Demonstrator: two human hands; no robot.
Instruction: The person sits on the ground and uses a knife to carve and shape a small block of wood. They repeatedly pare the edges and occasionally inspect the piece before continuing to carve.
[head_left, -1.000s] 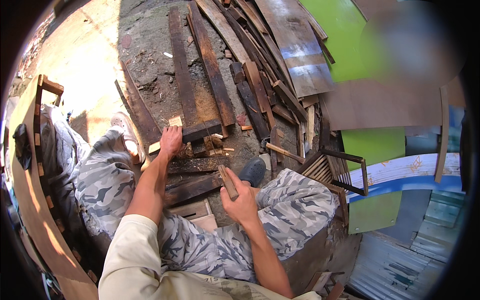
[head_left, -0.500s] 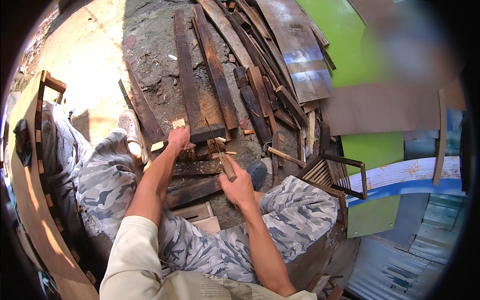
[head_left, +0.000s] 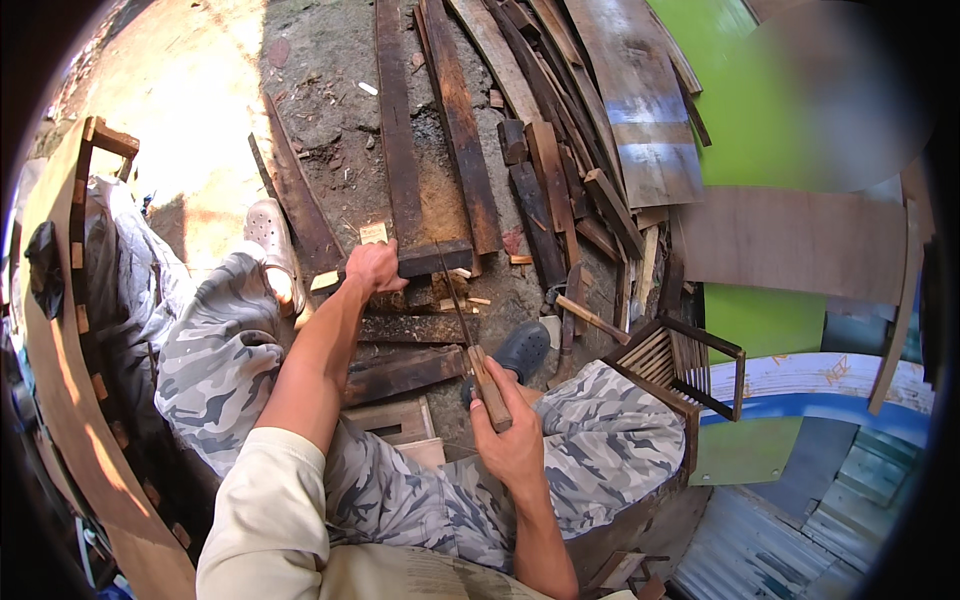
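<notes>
Right hand (head_left: 517, 437) closed around wooden handle of a thin-bladed tool (head_left: 470, 335), blade tip reaching toward a dark wood block (head_left: 432, 258) on the ground. Left hand (head_left: 372, 268) just beside that block, fingers curled onto a small wood piece. Blue shoe (head_left: 521, 349) near the block, weathered planks (head_left: 455, 130) beyond it.
</notes>
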